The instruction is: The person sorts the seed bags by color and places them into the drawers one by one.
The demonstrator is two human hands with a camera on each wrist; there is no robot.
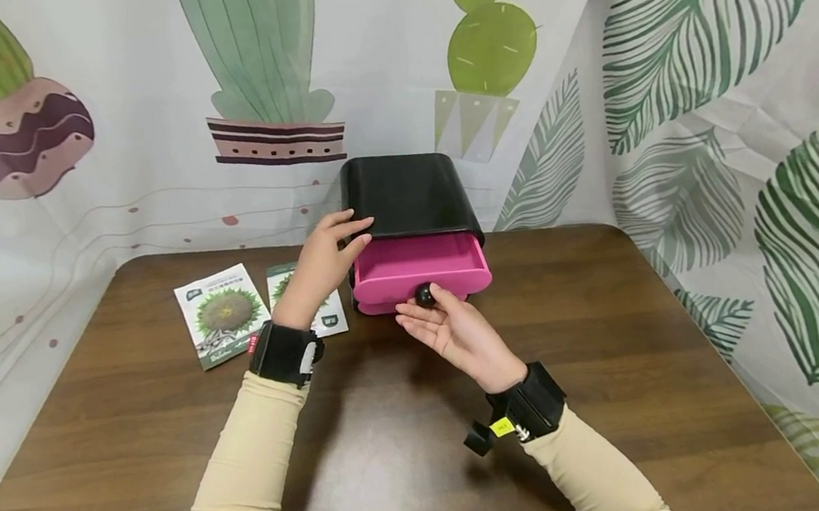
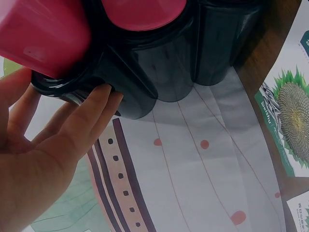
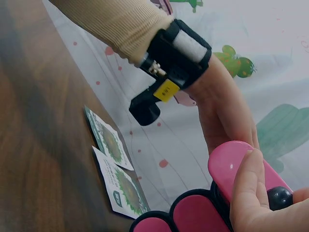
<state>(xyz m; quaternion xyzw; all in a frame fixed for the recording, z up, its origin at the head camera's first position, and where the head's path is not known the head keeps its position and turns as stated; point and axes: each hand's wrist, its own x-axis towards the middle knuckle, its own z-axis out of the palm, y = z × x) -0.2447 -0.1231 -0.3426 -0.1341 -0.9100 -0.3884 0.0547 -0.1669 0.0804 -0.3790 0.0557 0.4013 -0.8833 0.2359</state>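
A small black cabinet (image 1: 410, 193) with pink drawers stands at the back of the table. Its top pink drawer (image 1: 420, 285) is pulled partly out, and the part of its inside that shows holds nothing. My right hand (image 1: 466, 337) pinches the drawer's round black knob (image 1: 424, 295) between thumb and fingers. My left hand (image 1: 320, 261) rests against the cabinet's upper left edge. In the left wrist view its fingers (image 2: 89, 113) lie fairly straight along the black casing (image 2: 169, 77). Lower pink drawers (image 3: 198, 212) sit in the casing in the right wrist view.
Two seed packets with sunflower-head pictures lie left of the cabinet: one (image 1: 224, 315) in full view, the other (image 1: 329, 314) partly behind my left hand. A cloth printed with cacti and leaves (image 1: 389, 58) hangs right behind the wooden table (image 1: 138, 450).
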